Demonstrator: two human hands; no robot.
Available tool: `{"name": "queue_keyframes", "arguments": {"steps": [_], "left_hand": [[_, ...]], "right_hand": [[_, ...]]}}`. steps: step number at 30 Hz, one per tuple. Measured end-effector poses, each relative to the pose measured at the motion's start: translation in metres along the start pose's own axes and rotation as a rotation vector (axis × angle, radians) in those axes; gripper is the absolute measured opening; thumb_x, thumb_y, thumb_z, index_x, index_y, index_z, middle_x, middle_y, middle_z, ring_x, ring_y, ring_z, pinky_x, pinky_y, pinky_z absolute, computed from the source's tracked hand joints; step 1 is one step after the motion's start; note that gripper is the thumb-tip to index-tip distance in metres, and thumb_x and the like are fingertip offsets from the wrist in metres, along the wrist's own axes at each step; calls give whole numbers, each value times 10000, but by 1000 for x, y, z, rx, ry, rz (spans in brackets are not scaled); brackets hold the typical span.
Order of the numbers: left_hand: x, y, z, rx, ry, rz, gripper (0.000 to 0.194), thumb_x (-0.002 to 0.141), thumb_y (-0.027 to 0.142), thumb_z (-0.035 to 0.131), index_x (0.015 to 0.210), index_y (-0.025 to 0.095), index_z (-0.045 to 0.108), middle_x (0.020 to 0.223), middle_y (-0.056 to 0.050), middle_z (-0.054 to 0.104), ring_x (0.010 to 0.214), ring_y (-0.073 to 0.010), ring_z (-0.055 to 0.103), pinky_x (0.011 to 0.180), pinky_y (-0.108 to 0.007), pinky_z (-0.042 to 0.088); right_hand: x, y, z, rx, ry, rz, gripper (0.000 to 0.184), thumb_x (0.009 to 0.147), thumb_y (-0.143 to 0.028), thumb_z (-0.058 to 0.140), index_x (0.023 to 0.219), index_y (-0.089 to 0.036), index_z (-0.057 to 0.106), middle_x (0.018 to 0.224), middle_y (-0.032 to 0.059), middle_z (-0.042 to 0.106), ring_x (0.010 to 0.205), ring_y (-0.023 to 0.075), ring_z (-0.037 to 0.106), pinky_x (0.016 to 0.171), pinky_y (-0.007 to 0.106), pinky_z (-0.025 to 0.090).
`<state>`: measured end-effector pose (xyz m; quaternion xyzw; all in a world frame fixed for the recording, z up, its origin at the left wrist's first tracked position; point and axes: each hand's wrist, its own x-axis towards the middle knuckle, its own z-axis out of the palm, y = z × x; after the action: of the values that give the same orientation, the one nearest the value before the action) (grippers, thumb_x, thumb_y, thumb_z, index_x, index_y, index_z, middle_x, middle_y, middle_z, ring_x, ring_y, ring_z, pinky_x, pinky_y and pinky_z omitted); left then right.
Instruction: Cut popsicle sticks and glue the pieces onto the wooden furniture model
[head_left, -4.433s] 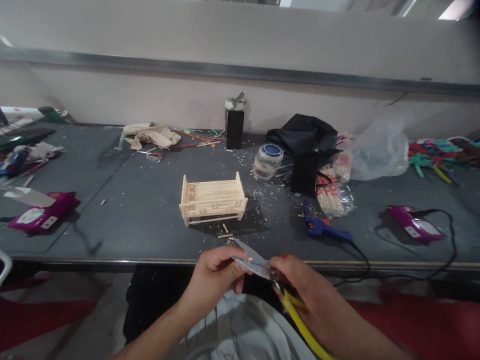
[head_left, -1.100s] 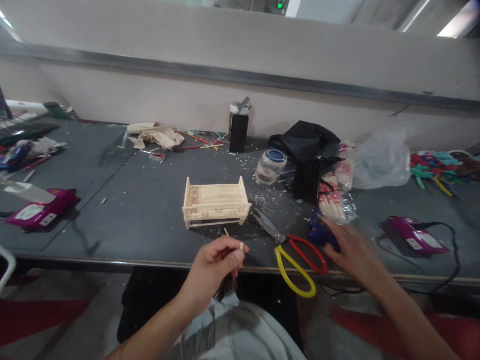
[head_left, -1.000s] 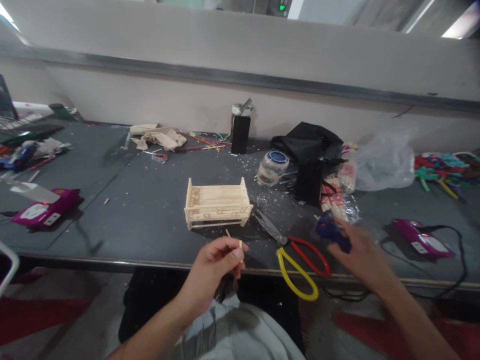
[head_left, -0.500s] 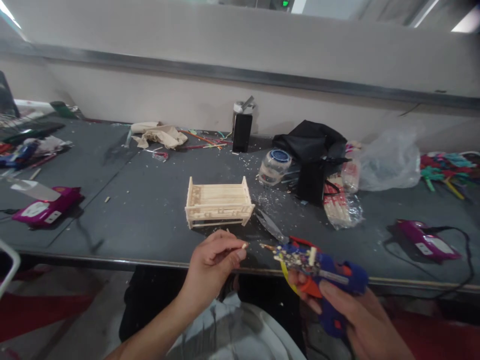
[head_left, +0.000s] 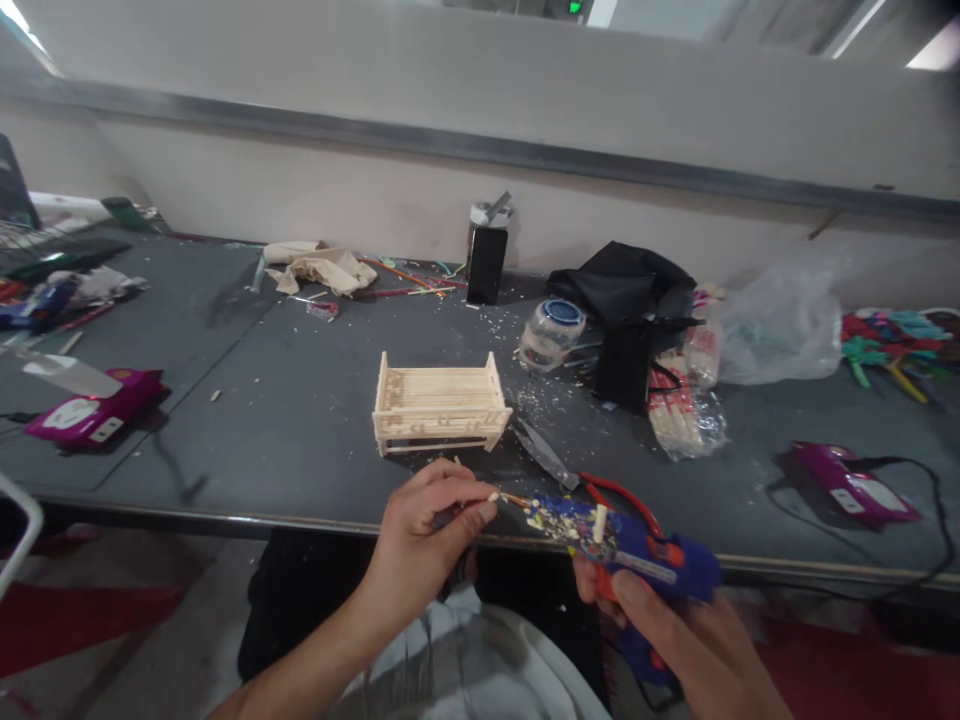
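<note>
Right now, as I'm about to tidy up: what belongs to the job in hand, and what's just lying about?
Job in hand: small wooden piece, in the left hand; glue gun, in the right hand; probably the stick model and shears.
Lying about, seemingly: beige cloth; clear jar; plastic bag.

Open tabletop [head_left: 300, 400] left of the wooden frame [head_left: 442, 390]; scissors [head_left: 549, 458] and 1 jar [head_left: 551, 338] in the way rightward.

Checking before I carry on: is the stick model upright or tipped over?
Upright: the stick model stands on its legs on the table, slats facing up.
</note>
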<state>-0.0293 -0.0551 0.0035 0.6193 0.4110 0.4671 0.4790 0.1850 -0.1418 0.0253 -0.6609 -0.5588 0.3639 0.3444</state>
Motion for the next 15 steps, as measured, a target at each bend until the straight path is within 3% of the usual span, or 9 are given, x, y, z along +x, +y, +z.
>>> {"name": "queue_keyframes", "arguments": {"steps": [8,15], "left_hand": [[1,-1,-1,16,-6,32,110,801,218,678,859,178,762,868,-68,630,784,-147,610,649,-218,480],[1,0,-1,7,-4,49,112,799,204,676,861,178,765,867,-72,624,764,-145,610,619,-213,481]], "right_hand": [[1,-3,1,53,13,56,332,865,-480,510,809,-209,693,805,59,709,771,215,666,783,312,555],[-4,6,3,82,119,135,356,788,-520,608,832,-189,732,849,96,737,784,240,696,753,305,579]]}}
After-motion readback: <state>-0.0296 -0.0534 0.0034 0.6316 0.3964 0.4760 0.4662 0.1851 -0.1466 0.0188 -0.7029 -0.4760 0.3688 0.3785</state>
